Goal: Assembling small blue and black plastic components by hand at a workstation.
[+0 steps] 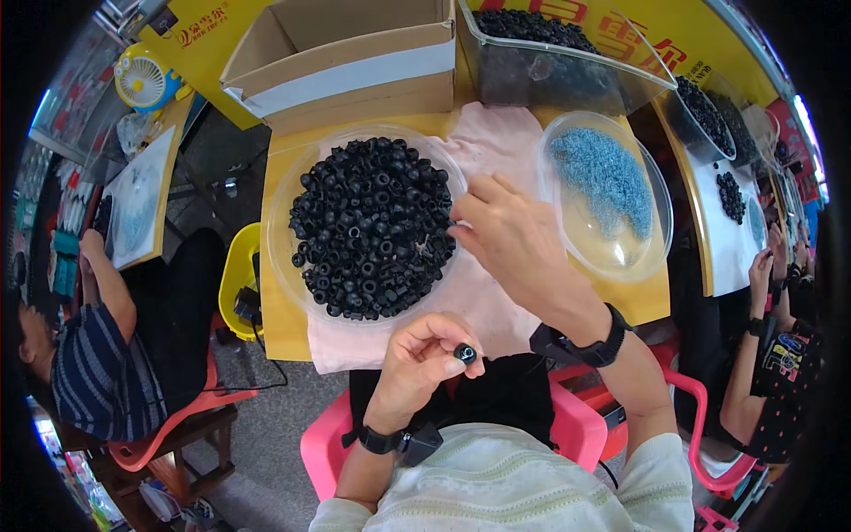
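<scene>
My left hand (415, 356), low in front of my lap, pinches a small round black cap (465, 353) between thumb and fingers. The cap's end faces up and shows a pale ring inside. Over the right rim of a wide clear tub (279, 257) reaches my right hand (514, 232). Its thumb and forefinger come together at the edge of a heap of black caps (372, 226); whether a cap is between them I cannot make out. Right of that hand stands a clear round tub (663, 232) with many tiny pale-blue pieces (607, 177).
A pink cloth (487, 133) lies under the cap tub on the yellow table (288, 328). Behind stand an open cardboard box (355, 84) and a clear bin (567, 80) of black parts. A yellow bucket (238, 275) is at left. People sit at tables on both sides.
</scene>
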Action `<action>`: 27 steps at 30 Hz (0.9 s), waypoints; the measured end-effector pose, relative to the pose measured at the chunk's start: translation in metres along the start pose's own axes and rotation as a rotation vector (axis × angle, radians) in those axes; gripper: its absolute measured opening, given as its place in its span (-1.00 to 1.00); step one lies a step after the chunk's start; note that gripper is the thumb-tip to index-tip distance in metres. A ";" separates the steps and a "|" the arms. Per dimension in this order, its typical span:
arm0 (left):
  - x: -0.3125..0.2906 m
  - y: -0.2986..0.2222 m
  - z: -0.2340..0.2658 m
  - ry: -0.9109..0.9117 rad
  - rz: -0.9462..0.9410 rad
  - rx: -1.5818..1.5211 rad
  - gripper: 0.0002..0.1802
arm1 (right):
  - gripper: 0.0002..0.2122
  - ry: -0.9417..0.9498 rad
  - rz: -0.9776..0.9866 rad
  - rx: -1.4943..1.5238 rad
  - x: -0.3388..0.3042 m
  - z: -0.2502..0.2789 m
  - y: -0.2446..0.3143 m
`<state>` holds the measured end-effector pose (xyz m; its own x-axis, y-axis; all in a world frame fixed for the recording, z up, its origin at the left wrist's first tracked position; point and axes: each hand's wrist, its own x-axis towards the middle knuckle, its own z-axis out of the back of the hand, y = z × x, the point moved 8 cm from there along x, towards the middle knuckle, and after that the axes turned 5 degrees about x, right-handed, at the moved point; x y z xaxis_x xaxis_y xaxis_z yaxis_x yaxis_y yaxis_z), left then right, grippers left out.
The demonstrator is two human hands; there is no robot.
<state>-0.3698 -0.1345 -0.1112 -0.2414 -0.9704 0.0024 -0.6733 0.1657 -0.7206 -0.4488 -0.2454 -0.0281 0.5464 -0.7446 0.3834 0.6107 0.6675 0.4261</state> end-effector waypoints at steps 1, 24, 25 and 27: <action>0.000 0.000 0.000 0.001 -0.002 -0.004 -0.84 | -0.92 0.048 0.016 -0.018 0.003 -0.006 0.003; -0.003 -0.010 -0.014 -0.039 -0.060 0.029 -0.82 | -0.81 0.123 -0.536 1.190 -0.075 0.021 -0.017; -0.001 -0.010 -0.019 -0.016 -0.082 0.065 -0.81 | -0.81 0.121 -0.544 1.183 -0.082 0.023 -0.017; 0.003 -0.005 -0.028 -0.002 -0.054 0.062 -0.81 | -0.82 0.075 -0.597 1.230 -0.096 0.025 -0.018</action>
<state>-0.3865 -0.1330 -0.0884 -0.2046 -0.9780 0.0409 -0.6404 0.1022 -0.7612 -0.5263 -0.1854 -0.0521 0.4353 -0.8891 -0.1417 -0.1146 -0.2108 0.9708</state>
